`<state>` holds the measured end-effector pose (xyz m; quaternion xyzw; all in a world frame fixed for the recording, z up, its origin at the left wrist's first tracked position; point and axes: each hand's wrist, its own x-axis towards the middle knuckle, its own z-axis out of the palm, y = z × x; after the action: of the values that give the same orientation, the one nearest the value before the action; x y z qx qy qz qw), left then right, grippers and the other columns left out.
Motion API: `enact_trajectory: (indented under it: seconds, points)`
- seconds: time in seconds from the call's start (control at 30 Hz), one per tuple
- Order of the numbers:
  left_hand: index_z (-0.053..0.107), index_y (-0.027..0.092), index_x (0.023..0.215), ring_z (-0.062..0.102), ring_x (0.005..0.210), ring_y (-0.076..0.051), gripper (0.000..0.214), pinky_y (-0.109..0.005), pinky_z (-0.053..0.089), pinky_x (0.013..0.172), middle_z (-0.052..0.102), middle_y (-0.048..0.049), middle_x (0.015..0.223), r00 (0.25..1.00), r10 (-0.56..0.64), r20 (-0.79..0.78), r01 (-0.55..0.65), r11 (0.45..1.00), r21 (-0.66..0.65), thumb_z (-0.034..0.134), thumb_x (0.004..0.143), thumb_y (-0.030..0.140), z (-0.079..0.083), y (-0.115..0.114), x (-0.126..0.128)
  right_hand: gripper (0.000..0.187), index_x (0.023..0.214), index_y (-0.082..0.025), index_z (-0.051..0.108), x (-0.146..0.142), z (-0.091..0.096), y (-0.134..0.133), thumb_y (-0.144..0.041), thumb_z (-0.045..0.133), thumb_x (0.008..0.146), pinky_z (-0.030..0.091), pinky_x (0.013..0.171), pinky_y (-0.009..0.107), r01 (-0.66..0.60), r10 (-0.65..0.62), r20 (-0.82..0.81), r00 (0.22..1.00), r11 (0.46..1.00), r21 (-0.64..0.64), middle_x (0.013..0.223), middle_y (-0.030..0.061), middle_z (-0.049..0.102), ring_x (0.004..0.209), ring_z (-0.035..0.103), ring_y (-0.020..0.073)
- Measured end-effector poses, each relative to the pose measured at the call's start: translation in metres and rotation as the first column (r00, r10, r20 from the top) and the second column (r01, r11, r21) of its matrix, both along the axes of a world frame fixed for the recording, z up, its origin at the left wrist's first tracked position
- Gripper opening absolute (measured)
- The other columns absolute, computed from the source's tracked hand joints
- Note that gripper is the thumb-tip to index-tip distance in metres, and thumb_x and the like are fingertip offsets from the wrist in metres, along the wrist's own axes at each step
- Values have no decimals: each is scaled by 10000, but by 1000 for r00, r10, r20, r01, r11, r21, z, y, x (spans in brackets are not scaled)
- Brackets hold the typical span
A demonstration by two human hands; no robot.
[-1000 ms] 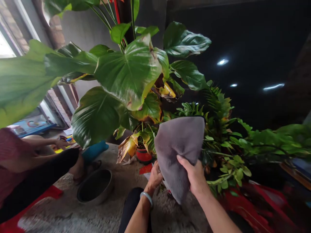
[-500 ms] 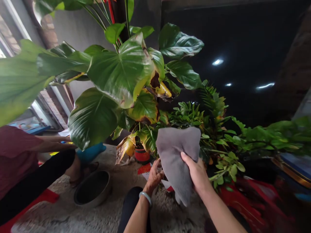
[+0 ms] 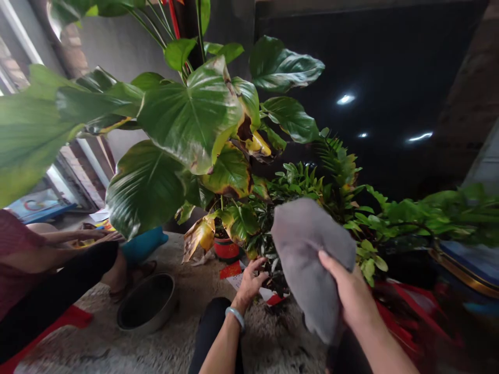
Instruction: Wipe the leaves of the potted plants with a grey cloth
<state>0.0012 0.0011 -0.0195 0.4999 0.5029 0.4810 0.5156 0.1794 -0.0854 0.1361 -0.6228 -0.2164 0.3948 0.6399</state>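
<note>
A grey cloth (image 3: 307,259) hangs from my right hand (image 3: 351,291), thumb pressed on its near face and the fingers hidden behind it. Left of it, my left hand (image 3: 251,285) reaches forward with fingers apart and nothing in them, a pale bangle (image 3: 235,317) at the wrist. Just beyond those fingers are the small dark leaves (image 3: 275,262) of a low plant. Red and white paper scraps (image 3: 236,275) lie on the ground beside the hand. A large-leaved plant (image 3: 191,114) rises above, some leaves yellow and browned.
A dark round basin (image 3: 146,304) stands on the rough floor at left. Beside it a person (image 3: 23,259) sits on a red stool (image 3: 74,317). A red pot (image 3: 226,250) is behind my left hand. Bushy green plants (image 3: 413,213) and a blue tub (image 3: 468,265) line the right.
My right hand has carried the cloth to the right, away from my left hand. The left hand's fingers have spread and stretched forward.
</note>
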Motion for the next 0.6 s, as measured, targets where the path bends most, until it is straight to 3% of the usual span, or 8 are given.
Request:
enact_trajectory:
  seconds: [0.07,0.13,0.27,0.33,0.4,0.47,0.53,0.6]
  points:
    - [773,142,888,643,939,-258,359,-368,521,828,666,-142,1228,991,-49,123,55,997,-48,739,554,270,3,-5,5,499,918,-198,709,5,12,23,-389,834,474,517,936,415,11,-4,-126,992,998,62,924,72,785,1054,671,337]
    - [768,137,819,641,966,-274,343,-324,525,721,625,-154,1306,967,-97,235,121,989,-90,769,549,349,6,-11,10,366,849,-203,707,6,3,32,-348,795,525,553,887,417,-47,58,-290,955,998,46,810,62,785,998,700,331]
    - [772,142,822,641,961,-264,397,-303,519,685,592,-145,1359,936,-161,312,208,970,-124,821,512,384,6,-17,17,341,827,-205,712,9,-39,-4,-419,791,573,584,838,446,-109,49,-376,925,984,-140,723,59,776,955,723,346]
    - [772,150,937,643,911,-243,476,-304,512,680,645,-134,1264,928,-184,323,236,963,-132,834,511,354,5,-17,21,446,875,-193,726,15,-44,-30,-471,811,537,585,844,458,-114,41,-344,938,974,-195,789,82,787,982,714,367]
    - [751,151,1041,637,853,-225,565,-302,500,670,709,-109,1052,919,-179,351,241,960,-142,838,511,329,4,-17,24,519,922,-193,733,23,-31,-41,-461,829,489,588,844,467,-30,-27,-294,956,982,-187,889,96,793,1009,702,382]
    - [738,142,1077,628,822,-215,604,-297,488,667,710,-91,903,906,-156,394,230,962,-148,838,510,324,6,-19,27,546,975,-211,729,31,-7,-32,-417,833,480,590,854,449,109,-120,-231,966,992,-59,1012,85,784,1064,682,370]
    - [747,145,1031,623,827,-208,571,-297,482,671,705,-116,991,891,-125,436,208,967,-146,839,500,333,9,-21,30,533,1001,-223,717,38,13,-7,-377,826,503,588,867,419,214,-189,-184,964,968,128,1082,70,770,1121,657,343]
    - [757,149,934,623,833,-200,504,-308,485,678,652,-152,1211,880,-106,464,193,971,-144,844,481,353,13,-23,32,468,954,-212,713,41,19,23,-344,811,516,587,870,412,236,-197,-191,962,950,207,1027,77,780,1128,653,334]
